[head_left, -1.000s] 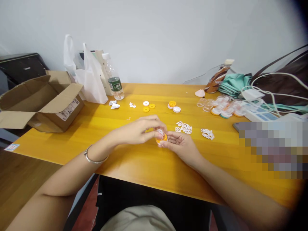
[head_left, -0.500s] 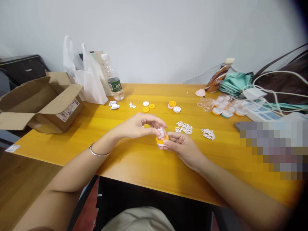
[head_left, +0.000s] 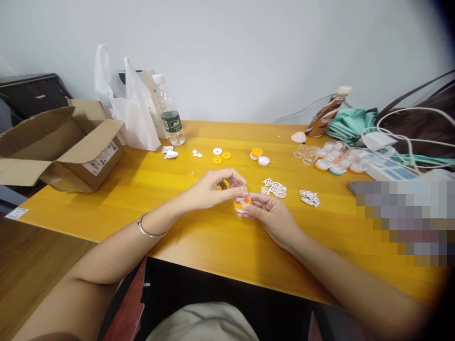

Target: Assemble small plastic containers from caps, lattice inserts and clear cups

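While both hands meet near table centre, left hand (head_left: 209, 190) curls its fingers, pinching the clear top of one small orange-based cap piece (head_left: 241, 202). Right hand (head_left: 272, 214) is half-closed, palm up, cradling that piece from below with its fingertips. One bracelet (head_left: 149, 231) on left wrist. Just right of hands: two clusters of white cut-out bits (head_left: 274, 188), (head_left: 308, 197); count per cluster unclear. Farther: two yellow discs (head_left: 221, 157), one white disc (head_left: 217, 151), one orange cap (head_left: 256, 152), one white cap (head_left: 263, 161). Far right: a pile of clear capped pieces (head_left: 330, 157), count unclear. Far left: one cardboard box (head_left: 60, 147), one white bag (head_left: 133, 111), one water bottle (head_left: 170, 118). Far right: one brown bottle (head_left: 325, 116).
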`<state>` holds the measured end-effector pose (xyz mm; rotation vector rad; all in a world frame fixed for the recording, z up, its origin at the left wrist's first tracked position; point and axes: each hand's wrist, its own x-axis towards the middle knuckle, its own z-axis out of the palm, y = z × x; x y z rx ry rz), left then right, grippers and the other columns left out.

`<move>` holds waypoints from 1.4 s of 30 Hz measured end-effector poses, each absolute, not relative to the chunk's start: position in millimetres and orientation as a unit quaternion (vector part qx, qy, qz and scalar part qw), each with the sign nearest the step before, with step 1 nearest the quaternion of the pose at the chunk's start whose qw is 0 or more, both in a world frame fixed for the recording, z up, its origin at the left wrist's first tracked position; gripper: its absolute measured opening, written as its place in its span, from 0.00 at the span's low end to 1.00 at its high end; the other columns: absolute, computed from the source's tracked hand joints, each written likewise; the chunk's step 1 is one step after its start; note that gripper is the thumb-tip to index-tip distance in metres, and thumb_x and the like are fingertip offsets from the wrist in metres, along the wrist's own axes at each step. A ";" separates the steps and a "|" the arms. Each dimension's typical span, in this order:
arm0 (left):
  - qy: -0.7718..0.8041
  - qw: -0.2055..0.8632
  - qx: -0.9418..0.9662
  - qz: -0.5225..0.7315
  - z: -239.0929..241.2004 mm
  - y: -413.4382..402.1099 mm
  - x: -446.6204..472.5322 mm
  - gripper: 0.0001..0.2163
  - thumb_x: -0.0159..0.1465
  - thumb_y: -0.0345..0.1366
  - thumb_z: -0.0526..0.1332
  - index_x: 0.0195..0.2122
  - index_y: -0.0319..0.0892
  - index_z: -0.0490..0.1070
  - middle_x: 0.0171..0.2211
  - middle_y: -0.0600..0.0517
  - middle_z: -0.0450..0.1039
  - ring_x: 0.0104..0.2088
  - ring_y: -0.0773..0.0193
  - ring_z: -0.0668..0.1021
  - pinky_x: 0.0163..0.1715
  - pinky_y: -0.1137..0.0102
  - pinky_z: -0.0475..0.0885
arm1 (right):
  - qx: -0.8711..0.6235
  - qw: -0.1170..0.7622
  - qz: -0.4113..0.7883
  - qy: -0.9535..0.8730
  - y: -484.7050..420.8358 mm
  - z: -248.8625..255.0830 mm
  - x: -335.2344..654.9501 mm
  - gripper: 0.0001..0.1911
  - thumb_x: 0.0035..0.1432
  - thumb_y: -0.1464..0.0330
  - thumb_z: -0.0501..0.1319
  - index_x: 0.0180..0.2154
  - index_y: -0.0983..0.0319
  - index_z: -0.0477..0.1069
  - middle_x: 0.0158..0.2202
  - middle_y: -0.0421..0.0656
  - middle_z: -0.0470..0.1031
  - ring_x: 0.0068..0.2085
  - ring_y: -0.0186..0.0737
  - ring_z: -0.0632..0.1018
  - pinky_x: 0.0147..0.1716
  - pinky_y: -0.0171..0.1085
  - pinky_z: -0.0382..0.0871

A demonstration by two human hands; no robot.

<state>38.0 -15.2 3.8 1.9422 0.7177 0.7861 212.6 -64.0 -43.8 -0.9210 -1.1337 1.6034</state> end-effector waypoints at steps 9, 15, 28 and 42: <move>0.195 0.552 0.759 0.283 9.8 -9.9 29.6 0.11 0.61 0.37 0.58 0.43 0.39 0.72 0.37 0.47 0.76 0.37 0.66 0.76 0.41 0.71 0.71 | -0.331 0.432 0.714 -0.440 -66.9 -37.8 213.1 0.11 0.45 0.65 0.68 0.33 0.61 0.77 0.30 0.40 0.78 0.26 0.28 0.77 0.31 0.27 0.72; 0.151 0.612 0.734 0.253 11.0 -9.2 25.6 0.17 0.62 0.36 0.57 0.53 0.45 0.66 0.52 0.46 0.69 0.51 0.60 0.72 0.51 0.67 0.67 | -0.311 0.440 0.719 -0.440 -67.1 -36.3 217.7 0.11 0.45 0.63 0.68 0.32 0.61 0.77 0.31 0.41 0.78 0.27 0.29 0.77 0.33 0.29 0.72; 0.232 0.507 0.726 0.403 2.8 -14.4 38.1 0.11 0.52 0.35 0.67 0.34 0.38 0.70 0.30 0.52 0.73 0.30 0.72 0.73 0.36 0.75 0.70 | -0.355 0.501 0.626 -0.482 -69.4 -40.1 210.1 0.16 0.42 0.67 0.70 0.37 0.58 0.75 0.37 0.40 0.79 0.35 0.35 0.79 0.43 0.38 0.72; 0.236 0.439 0.774 0.389 7.7 -20.2 38.4 0.11 0.52 0.36 0.67 0.34 0.38 0.70 0.30 0.51 0.73 0.32 0.70 0.73 0.38 0.72 0.69 | -0.369 0.497 0.623 -0.479 -69.5 -37.3 211.1 0.16 0.40 0.68 0.70 0.36 0.58 0.75 0.36 0.40 0.79 0.35 0.36 0.79 0.44 0.41 0.72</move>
